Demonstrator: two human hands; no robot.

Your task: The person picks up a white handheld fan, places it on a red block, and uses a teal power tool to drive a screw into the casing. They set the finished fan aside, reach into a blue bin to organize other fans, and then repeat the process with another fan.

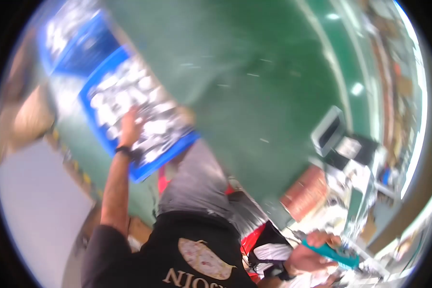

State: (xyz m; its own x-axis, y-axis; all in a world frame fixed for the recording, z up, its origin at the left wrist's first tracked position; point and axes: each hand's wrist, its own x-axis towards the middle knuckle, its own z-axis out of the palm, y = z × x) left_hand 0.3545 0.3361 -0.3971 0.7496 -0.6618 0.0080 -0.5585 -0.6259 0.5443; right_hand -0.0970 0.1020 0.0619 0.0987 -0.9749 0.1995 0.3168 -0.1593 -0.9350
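Note:
My left hand (131, 128) reaches down into a blue bin (164, 154) filled with small white and silvery parts (125, 91). Its fingers are among the parts, and blur hides whether they grip any. Off to the lower right, my right hand (307, 257) is closed around a teal electric screwdriver (332, 254). The tool's slim grey tip points up and to the left, away from the bin.
Behind the bin stands another blue bin (89, 45) with more white parts. A cluttered workbench on the right carries a grey screen device (328, 130) and a reddish-brown box (305, 193). A pale panel (41, 197) lies at left. The floor (240, 91) is green.

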